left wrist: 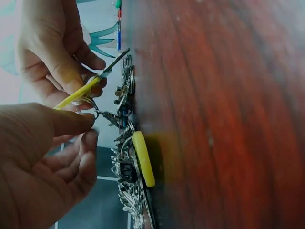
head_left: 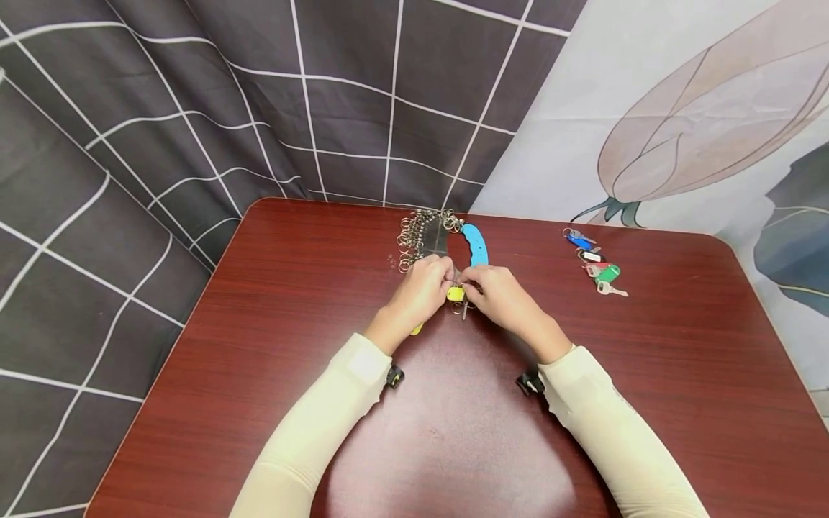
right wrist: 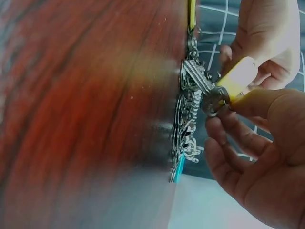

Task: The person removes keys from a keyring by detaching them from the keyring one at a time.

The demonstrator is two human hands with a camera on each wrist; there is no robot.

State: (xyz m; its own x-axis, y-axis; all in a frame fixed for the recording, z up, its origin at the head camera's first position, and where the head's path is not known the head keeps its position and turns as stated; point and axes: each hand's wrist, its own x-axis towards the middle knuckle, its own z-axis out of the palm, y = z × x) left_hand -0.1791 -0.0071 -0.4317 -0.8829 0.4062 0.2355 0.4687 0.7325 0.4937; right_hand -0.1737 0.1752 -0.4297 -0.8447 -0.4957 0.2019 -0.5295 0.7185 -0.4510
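Both hands meet over a key holder with a light-blue curved part (head_left: 477,243) and many metal clasps and split rings (head_left: 414,237). In the left wrist view my left hand (left wrist: 45,148) pinches a small ring at the end of one clasp (left wrist: 110,118) between thumb and finger. My right hand (right wrist: 267,138) pinches a key ring carrying a yellow key tag (right wrist: 237,78) and a silver key (right wrist: 199,77), close beside the left fingertips. Another yellow tag (left wrist: 144,160) hangs by the holder under my left hand, partly hidden by it in the head view.
To the right on the red-brown wooden table (head_left: 291,288) lie several tagged keys: a blue tag (head_left: 578,240), a white tag (head_left: 592,256), a green tag (head_left: 607,273) and a silver key (head_left: 612,288). A dark checked curtain (head_left: 350,108) hangs behind the table's far edge.
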